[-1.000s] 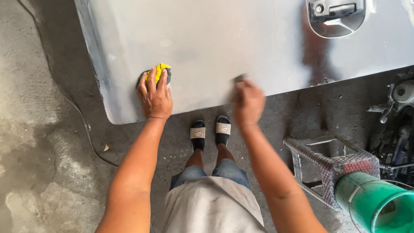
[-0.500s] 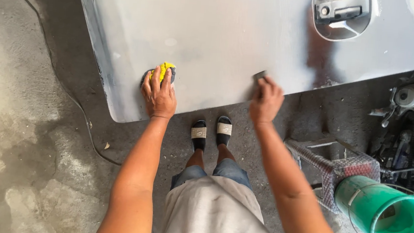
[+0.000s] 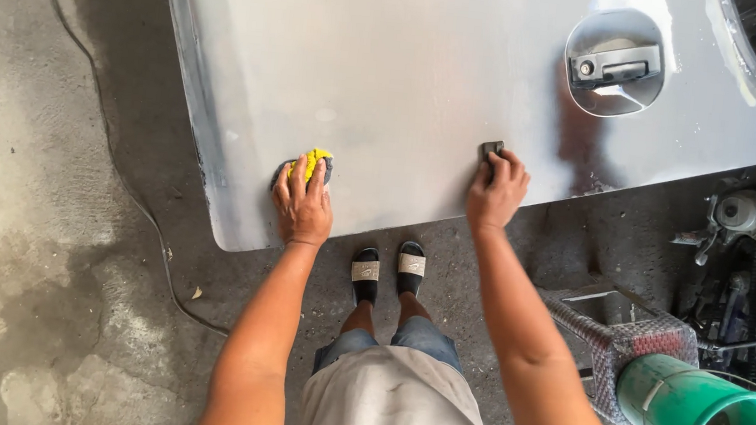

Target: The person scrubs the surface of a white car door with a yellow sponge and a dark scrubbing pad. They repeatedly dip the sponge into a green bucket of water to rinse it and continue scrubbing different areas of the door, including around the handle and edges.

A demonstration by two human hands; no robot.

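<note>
While the left hand (image 3: 304, 204) stays clamped on the yellow sponge (image 3: 311, 163) at lower centre-left, the right hand (image 3: 495, 193), gripping the dark sanding block (image 3: 490, 149), has shifted rightward along the grey door panel (image 3: 409, 69), extending coverage.

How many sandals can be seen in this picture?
2. The left sandal and the right sandal are on the person's feet, side by side on the concrete floor below the metal panel.

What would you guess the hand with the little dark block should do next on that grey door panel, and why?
Probably stroke the dark block along the panel toward the door handle. The right hand presses it flat near the panel's lower edge, and the surface around looks dull and patchy. The left hand rests on a yellow sponge, steadying.
</note>
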